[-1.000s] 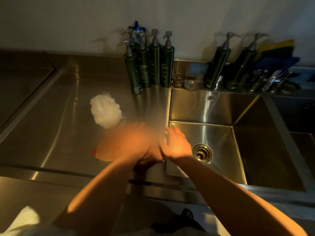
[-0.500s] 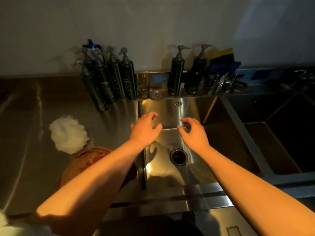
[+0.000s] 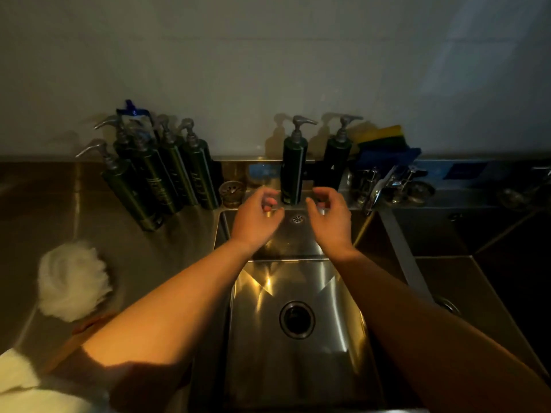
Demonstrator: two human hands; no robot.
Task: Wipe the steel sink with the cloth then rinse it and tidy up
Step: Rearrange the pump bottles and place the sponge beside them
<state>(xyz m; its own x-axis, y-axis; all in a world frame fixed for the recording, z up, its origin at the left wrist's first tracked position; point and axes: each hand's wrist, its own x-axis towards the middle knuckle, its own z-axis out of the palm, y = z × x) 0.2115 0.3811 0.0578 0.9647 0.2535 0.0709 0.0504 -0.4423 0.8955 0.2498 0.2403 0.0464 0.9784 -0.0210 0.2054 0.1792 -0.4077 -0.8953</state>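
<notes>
- Your left hand (image 3: 253, 222) and right hand (image 3: 331, 220) hover half-curled, holding nothing.
- The orange cloth (image 3: 89, 326) lies behind-left of them — left hand nearer.

Your steel sink (image 3: 351, 338) sat set into the counter (image 3: 149, 257), a deep rectangular basin with brushed, shiny walls that caught warm streaks of light on the floor. Its round dark drain (image 3: 297, 319) lay near the middle of the floor, open and uncovered, and a small overflow grille (image 3: 298, 219) showed high on the back wall. You had left the orange cloth (image 3: 86, 329) on the counter, just left of the basin, mostly hidden under your left forearm.
</notes>
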